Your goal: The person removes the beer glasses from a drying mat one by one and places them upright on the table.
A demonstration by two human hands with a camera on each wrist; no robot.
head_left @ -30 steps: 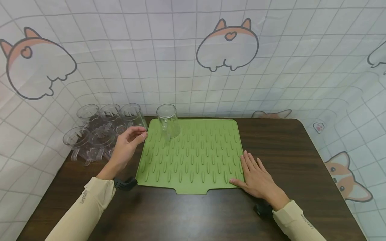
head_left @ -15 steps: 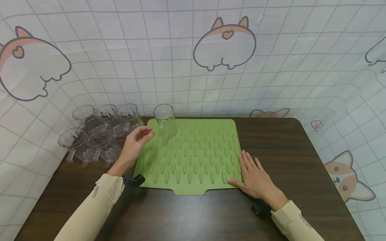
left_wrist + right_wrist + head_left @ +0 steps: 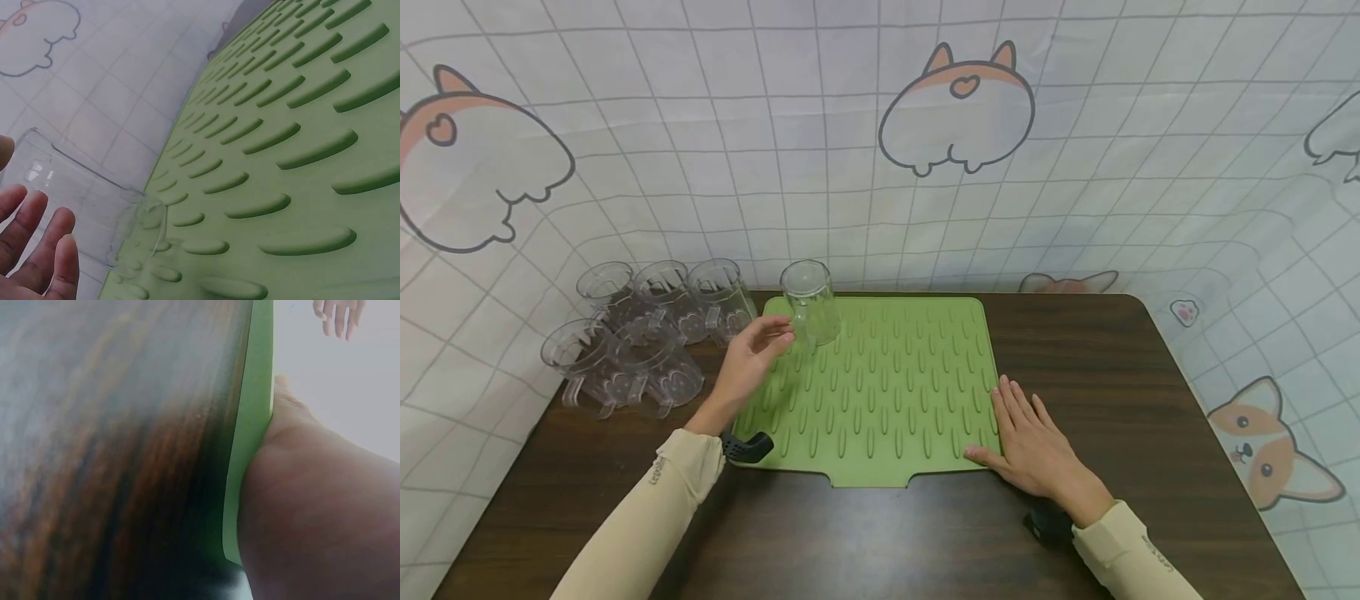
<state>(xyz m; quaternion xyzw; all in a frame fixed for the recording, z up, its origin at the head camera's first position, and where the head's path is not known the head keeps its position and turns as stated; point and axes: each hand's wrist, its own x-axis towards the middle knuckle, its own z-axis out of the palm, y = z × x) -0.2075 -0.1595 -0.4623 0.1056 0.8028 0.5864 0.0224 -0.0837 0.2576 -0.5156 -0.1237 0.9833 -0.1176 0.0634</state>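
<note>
A clear glass mug [image 3: 811,304] stands upright on the back left corner of a green ridged mat [image 3: 872,392], its handle toward the near left. My left hand [image 3: 752,354] hovers over the mat's left side, fingers gently bent and thumb apart, the fingertips right beside the mug's handle. From the left wrist, the mug [image 3: 81,200] shows behind my spread fingers [image 3: 47,244], with nothing held between them. Flat on the mat's right edge lies my right hand [image 3: 1033,442], fingers straight and thumb spread over the mat. The right wrist view shows only its side, against the mat's edge [image 3: 240,462].
Several more clear mugs [image 3: 658,358] stand upright in two rows on the dark wooden table [image 3: 1075,350], left of the mat. Behind the table hangs a white gridded cloth [image 3: 820,167] with cartoon dogs. The mat's front tab [image 3: 871,479] points toward me.
My left hand has moved right, from beside the group of mugs to the handle of the mug on the mat. The right hand stays on the mat's edge. The head view has shifted slightly.
</note>
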